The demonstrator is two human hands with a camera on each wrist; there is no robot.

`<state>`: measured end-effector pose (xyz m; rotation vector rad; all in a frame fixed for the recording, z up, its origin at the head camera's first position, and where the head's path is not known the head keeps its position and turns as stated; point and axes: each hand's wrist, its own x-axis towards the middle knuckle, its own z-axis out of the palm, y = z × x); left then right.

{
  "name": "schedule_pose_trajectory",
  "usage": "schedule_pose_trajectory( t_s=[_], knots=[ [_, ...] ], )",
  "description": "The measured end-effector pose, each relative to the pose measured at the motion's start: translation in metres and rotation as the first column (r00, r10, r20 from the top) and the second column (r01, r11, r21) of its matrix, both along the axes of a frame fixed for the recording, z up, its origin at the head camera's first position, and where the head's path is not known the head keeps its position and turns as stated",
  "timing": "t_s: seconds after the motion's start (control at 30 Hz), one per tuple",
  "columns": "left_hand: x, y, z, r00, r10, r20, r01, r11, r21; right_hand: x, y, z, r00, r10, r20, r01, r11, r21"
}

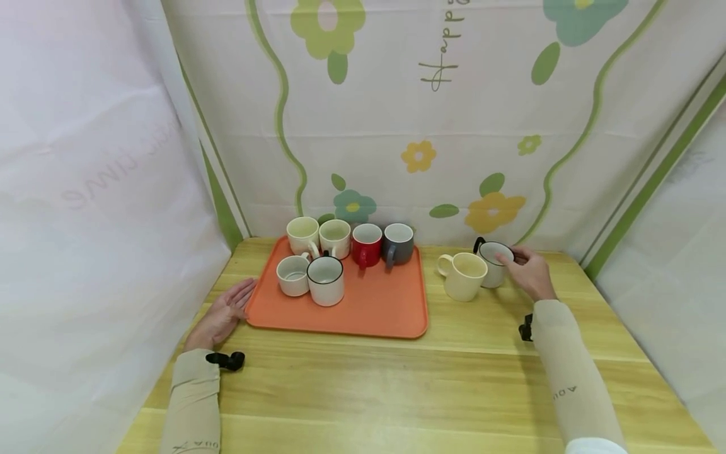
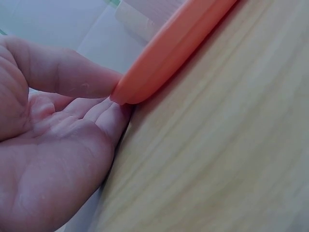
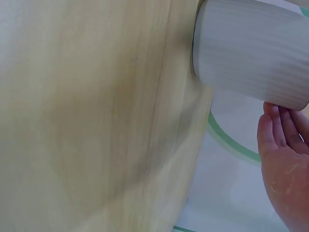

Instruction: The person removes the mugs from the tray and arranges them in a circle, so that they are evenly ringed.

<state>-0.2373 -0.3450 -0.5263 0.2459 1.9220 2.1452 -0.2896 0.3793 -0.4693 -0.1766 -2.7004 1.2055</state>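
At the right, my right hand (image 1: 530,272) pinches the rim of a white mug (image 1: 492,275) with a black rim and black handle, thumb over its edge. In the right wrist view, fingertips (image 3: 280,126) touch the side of this mug (image 3: 251,50); the thumb is hidden. Just left of it stands a cream mug (image 1: 464,285). My left hand (image 1: 222,315) lies palm up beside the orange tray (image 1: 374,315), fingers straight along its left edge. The left thumb (image 2: 72,72) touches the tray's rim (image 2: 154,63) near the front corner.
On the tray stand a pale cream mug (image 1: 302,243), an off-white mug (image 1: 334,247), a red mug (image 1: 371,253), a grey mug (image 1: 403,251), a short white mug (image 1: 293,284) and a black-rimmed white mug (image 1: 327,293). A patterned curtain (image 1: 374,113) backs the wooden table (image 1: 363,384).
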Motion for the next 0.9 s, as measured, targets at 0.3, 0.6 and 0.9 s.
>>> schedule_pose_trajectory(
  t_s=[0.3, 0.6, 0.9],
  knots=[
    [0.001, 0.001, 0.002, 1.000, 0.000, 0.015, 0.000, 1.000, -0.010, -0.006, 0.000, 0.014, 0.992, 0.110, 0.067, -0.115, 0.990, 0.081],
    [0.001, -0.001, 0.004, 0.999, 0.024, 0.038, -0.024, 1.000, -0.001, -0.006, -0.017, 0.058, 0.965, 0.243, 0.100, -0.260, 0.937, 0.233],
    [0.000, 0.000, 0.003, 1.000, 0.015, 0.026, -0.015, 1.000, -0.002, -0.003, -0.057, 0.088, 0.921, 0.375, 0.102, -0.389, 0.894, 0.224]
  ],
)
